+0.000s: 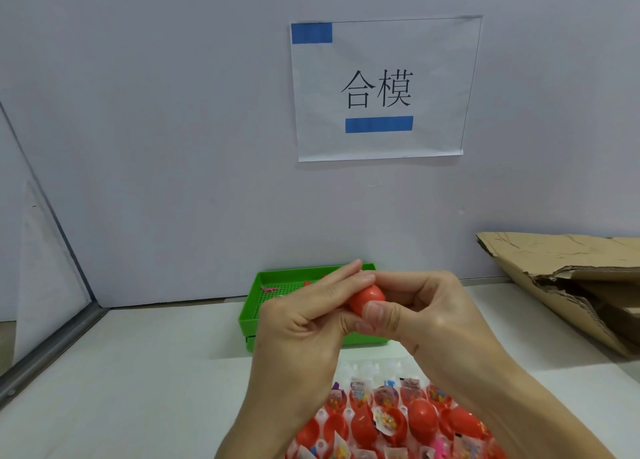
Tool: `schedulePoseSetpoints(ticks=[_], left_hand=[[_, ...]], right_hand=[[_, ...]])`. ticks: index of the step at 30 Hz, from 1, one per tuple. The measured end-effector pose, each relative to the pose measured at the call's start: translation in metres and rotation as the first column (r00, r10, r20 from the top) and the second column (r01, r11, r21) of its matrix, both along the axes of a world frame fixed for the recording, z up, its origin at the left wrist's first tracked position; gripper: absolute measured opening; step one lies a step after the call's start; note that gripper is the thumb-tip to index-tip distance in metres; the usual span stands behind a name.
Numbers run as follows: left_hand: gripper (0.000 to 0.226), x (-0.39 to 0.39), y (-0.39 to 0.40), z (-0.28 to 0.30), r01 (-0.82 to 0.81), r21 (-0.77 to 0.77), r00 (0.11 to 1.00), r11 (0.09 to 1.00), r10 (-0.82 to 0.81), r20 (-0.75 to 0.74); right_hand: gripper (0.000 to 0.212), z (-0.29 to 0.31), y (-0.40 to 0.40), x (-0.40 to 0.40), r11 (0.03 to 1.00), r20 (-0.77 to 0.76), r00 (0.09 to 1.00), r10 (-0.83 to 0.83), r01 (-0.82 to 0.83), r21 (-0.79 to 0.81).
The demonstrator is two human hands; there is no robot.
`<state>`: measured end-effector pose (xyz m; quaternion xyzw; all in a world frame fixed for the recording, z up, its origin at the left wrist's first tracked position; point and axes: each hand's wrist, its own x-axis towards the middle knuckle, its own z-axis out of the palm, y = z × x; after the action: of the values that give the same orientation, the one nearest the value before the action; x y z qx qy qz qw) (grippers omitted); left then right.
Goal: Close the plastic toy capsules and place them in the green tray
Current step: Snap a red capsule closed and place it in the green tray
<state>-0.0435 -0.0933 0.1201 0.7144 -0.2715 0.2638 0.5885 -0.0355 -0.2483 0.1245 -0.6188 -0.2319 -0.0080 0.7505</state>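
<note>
Gripping one red capsule (367,299) between them, the left hand (304,323) and right hand (426,313) curl their fingers (381,315) around it above a white tabletop (138,372). Behind the fingers sits the green tray (256,306) against a pale wall (173,147) bearing a paper sign (381,88). Below the fingers lie more red capsules (398,420); torn cardboard (571,278) lies to their right.

glossy smooth red plastic capsule (367,298), matt perforated green plastic tray (250,308), rough torn corrugated cardboard (568,278)
</note>
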Motion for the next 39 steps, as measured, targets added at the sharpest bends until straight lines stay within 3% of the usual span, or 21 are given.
schedulePoseSetpoints(ticks=[2, 5, 9, 12, 16, 20, 22, 24, 28, 32, 36, 39], left_hand=[[0.048, -0.001, 0.001, 0.001, 0.039, -0.014, 0.999, 0.999, -0.039, -0.024], [0.048, -0.002, 0.002, 0.003, 0.081, -0.006, 0.995, 0.997, -0.082, -0.052], [0.05, -0.001, 0.001, 0.002, 0.087, -0.005, 0.994, 0.996, -0.087, -0.073], [0.048, -0.001, 0.001, 0.002, 0.074, 0.022, 0.996, 0.997, -0.073, -0.058], [0.045, 0.0, 0.003, 0.003, 0.083, 0.025, 0.995, 0.996, -0.082, -0.054], [0.036, -0.002, 0.001, 0.004, 0.068, -0.019, 0.994, 0.998, -0.069, -0.088], [0.031, -0.003, -0.001, 0.005, 0.118, -0.078, 0.983, 0.99, -0.128, -0.133], [0.03, -0.004, -0.001, 0.006, 0.119, -0.081, 0.982, 0.99, -0.129, -0.135], [0.032, -0.004, 0.0, 0.008, -0.018, 0.002, 0.996, 1.0, 0.018, -0.089], [0.032, -0.002, 0.002, 0.006, -0.138, 0.029, 0.989, 0.99, 0.14, -0.052], [0.045, -0.001, 0.004, 0.006, -0.146, 0.026, 0.985, 0.989, 0.147, -0.089], [0.042, -0.001, 0.004, 0.007, -0.13, 0.02, 0.986, 0.991, 0.131, -0.1]], right_hand=[[0.059, 0.001, -0.001, 0.001, 1.0, -0.016, 1.0, 0.023, -0.023, 0.014], [0.051, 0.001, -0.002, 0.003, 1.0, -0.021, 1.0, 0.006, -0.006, 0.007], [0.058, 0.0, -0.003, 0.002, 1.0, 0.013, 1.0, -0.018, 0.018, -0.021], [0.053, 0.002, -0.003, 0.001, 1.0, 0.022, 1.0, -0.009, 0.009, -0.021], [0.035, 0.006, -0.002, -0.001, 0.976, -0.084, 0.98, 0.179, -0.167, 0.139], [0.048, 0.01, 0.001, -0.006, 0.863, -0.208, 0.863, 0.46, -0.379, 0.334], [0.05, 0.011, 0.001, -0.007, 0.835, -0.222, 0.832, 0.508, -0.414, 0.362], [0.049, 0.011, 0.002, -0.007, 0.874, -0.241, 0.858, 0.453, -0.375, 0.307], [0.048, 0.009, 0.003, -0.002, 0.972, -0.275, 0.945, 0.179, -0.126, 0.201], [0.025, 0.006, 0.001, 0.001, 0.99, -0.194, 0.98, -0.041, 0.067, 0.126], [0.034, 0.004, -0.001, 0.002, 0.99, -0.113, 0.987, -0.116, 0.125, 0.071], [0.035, 0.005, -0.001, 0.001, 0.99, -0.106, 0.988, -0.116, 0.124, 0.07]])
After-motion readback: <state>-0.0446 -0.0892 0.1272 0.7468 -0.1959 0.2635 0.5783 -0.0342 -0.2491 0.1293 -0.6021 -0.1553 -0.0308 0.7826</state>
